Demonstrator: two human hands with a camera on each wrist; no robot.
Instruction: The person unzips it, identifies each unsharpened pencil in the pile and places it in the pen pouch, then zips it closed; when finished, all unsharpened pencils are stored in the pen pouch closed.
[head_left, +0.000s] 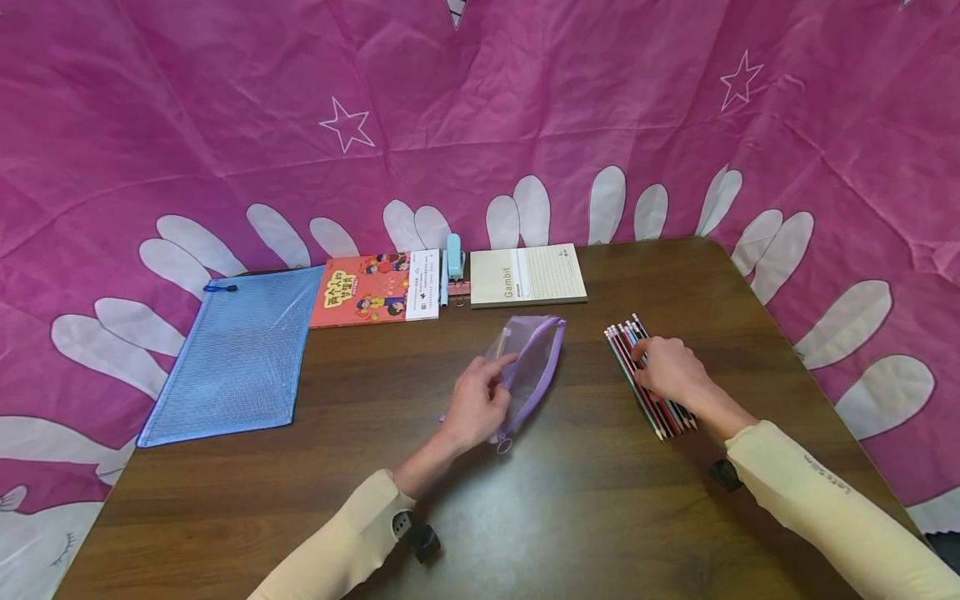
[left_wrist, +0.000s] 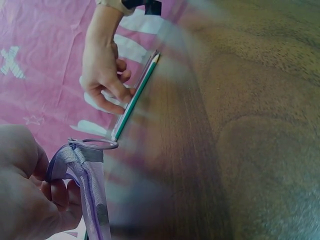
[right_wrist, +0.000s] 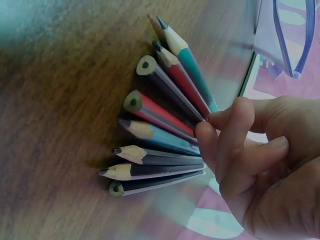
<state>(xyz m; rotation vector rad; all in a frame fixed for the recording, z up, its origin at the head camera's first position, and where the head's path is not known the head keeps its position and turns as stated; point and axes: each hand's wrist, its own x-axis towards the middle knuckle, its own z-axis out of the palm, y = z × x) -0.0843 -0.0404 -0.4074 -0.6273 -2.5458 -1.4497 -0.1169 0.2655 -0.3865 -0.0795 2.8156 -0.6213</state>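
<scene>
A purple mesh zip pouch [head_left: 530, 406] lies in the middle of the table, its zipped side spread apart. My left hand [head_left: 472, 408] grips its near side, index finger pointing across the mesh; the left wrist view shows thumb and fingers around the zipper edge [left_wrist: 90, 200]. A pencil [head_left: 503, 342] shows through the mesh. To the right, a row of several pencils [head_left: 651, 408] lies side by side, tips toward me, some sharpened and some flat-ended. Over them, my right hand [head_left: 671, 369] pinches with thumb and fingertips at a pencil [right_wrist: 170, 90] in the row.
At the left lies a blue mesh zip bag [head_left: 232, 358]. Along the back are a red book [head_left: 375, 292], a pen [head_left: 444, 279], a light blue stapler [head_left: 454, 257], a pink item with a clip [head_left: 459, 289] and a cream notebook [head_left: 528, 275]. A pink curtain [head_left: 480, 125] hangs behind.
</scene>
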